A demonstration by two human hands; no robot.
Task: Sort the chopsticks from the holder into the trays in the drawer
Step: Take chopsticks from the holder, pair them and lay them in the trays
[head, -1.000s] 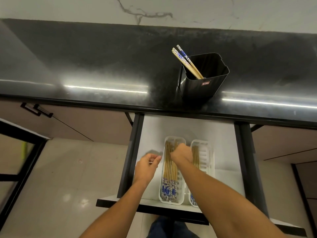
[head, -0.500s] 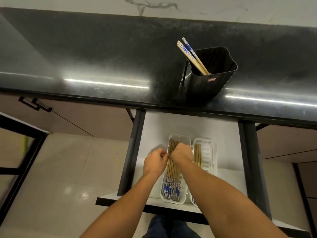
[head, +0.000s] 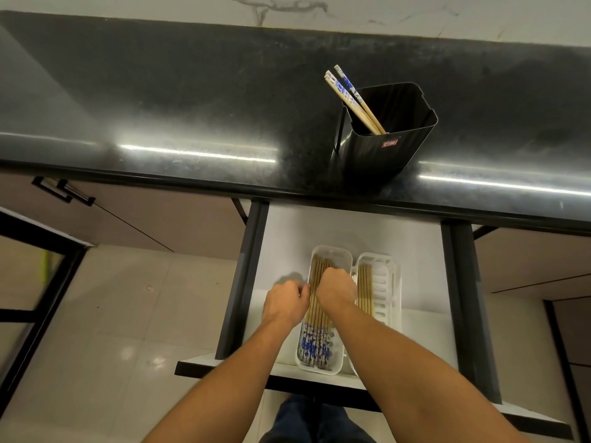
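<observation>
Head view: both hands at the left tray (head: 320, 371) in the open drawer (head: 335, 228).
The left hand (head: 284, 303) sits at this tray's left rim, fingers curled toward the tray chopsticks (head: 315, 338). The right hand (head: 335, 287) is balled knuckles-up over the same bundle. For either hand, what the fingers pinch cannot be told; the fingertips are hidden. The bundle lies lengthwise, its blue-patterned ends nearest the person. A few more sticks (head: 365, 282) lie in the right tray (head: 385, 282), just beside. On the black countertop (head: 160, 107) stands the black holder (head: 383, 148), with the remaining chopsticks (head: 347, 91) leaning to its left.
</observation>
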